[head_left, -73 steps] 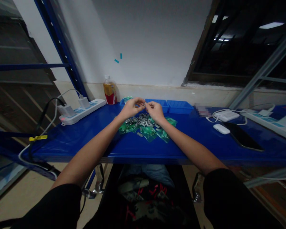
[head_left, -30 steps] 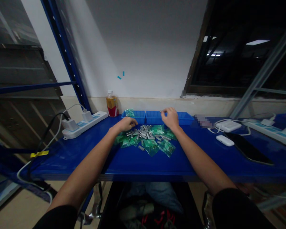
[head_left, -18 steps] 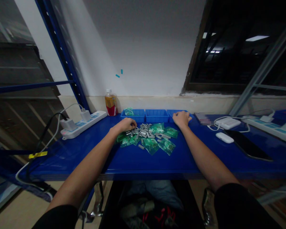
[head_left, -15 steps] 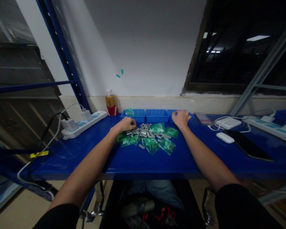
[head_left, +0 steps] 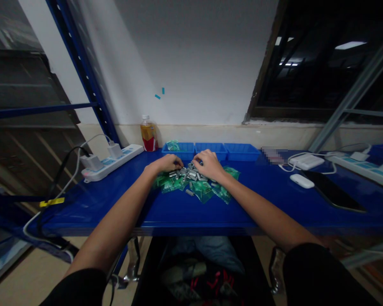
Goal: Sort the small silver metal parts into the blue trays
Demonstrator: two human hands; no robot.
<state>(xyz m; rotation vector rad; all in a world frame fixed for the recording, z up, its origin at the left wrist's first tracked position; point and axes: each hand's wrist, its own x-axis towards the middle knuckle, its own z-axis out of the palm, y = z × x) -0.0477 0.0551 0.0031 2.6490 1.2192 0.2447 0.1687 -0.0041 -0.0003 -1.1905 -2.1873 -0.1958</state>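
Observation:
A heap of small silvery metal cylinders [head_left: 191, 174] lies on the blue table, mixed with green clear-plastic packets [head_left: 202, 192]. My left hand [head_left: 166, 163] rests at the heap's left side, fingers bent down and pressed together; whatever they hold is hidden. From the right, my right hand [head_left: 210, 164] reaches over the heap with thumb and forefinger curled together at the metal pieces. Its fingertips are too small to show what is between them. One loose cylinder [head_left: 189, 192] sits in front of the heap.
Behind the heap stand three joined blue bins [head_left: 210, 146]; the left one holds green packets [head_left: 174, 145]. A drink bottle [head_left: 148, 134] and a power strip [head_left: 113, 163] are at left. A phone [head_left: 333, 191], a white earbud case [head_left: 301, 181] and cables lie at right.
My right hand has moved left and toward me, from the right-hand blue bin to the heap. My left hand stays at the heap's left side, its fingers shifted slightly.

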